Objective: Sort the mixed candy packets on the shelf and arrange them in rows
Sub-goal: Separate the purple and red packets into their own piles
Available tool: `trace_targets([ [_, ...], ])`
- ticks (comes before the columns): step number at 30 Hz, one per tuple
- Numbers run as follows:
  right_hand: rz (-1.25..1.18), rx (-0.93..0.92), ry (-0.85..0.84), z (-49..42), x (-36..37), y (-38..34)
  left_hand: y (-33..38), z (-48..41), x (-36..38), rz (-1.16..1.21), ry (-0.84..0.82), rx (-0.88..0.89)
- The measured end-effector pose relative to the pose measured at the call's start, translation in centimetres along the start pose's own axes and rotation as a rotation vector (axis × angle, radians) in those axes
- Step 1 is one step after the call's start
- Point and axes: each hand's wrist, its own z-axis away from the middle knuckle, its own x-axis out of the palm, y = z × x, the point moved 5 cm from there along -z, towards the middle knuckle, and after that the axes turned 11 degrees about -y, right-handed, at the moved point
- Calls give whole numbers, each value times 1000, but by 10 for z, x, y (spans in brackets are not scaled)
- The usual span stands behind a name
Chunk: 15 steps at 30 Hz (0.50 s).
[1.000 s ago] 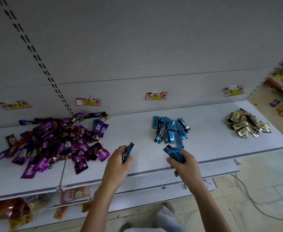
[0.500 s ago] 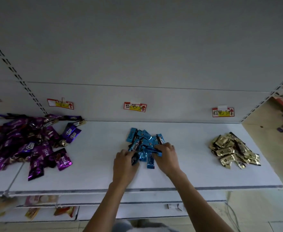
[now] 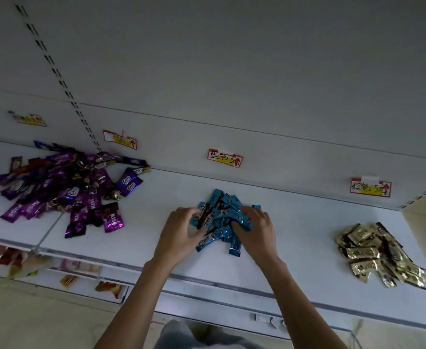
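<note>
here, the blue packets [image 3: 220, 214] on the shelf [image 3: 307, 235] are gripped from both sides by the curled left hand [image 3: 181, 233] and right hand [image 3: 258, 230].

Dim grey back panel [image 3: 232, 71], beige floor [image 3: 30, 311]

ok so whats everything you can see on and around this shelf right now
blue packets: one heap, too overlapped to count, blue, middle of the shelf
purple packets: one larger heap, mostly purple with a few brown and gold pieces mixed in, left end
gold packets: one heap, gold, right end
shelf: one level, white, carrying all three heaps
labels: four, red-edged with yellow, on the back panel
lower-shelf packets: a few, orange and red, blurred, lower left
left hand: one, fingers curled on the blue heap's left side
right hand: one, fingers curled into its right side
</note>
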Motion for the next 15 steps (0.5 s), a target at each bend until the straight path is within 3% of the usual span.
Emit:
trace_targets([
  [8,-442,-153,-163,11,21,-96,-14,73,-94,428,318,-187],
  [15,-509,-246,-202,35,66,-185,-64,160,-174,587,542,-262],
])
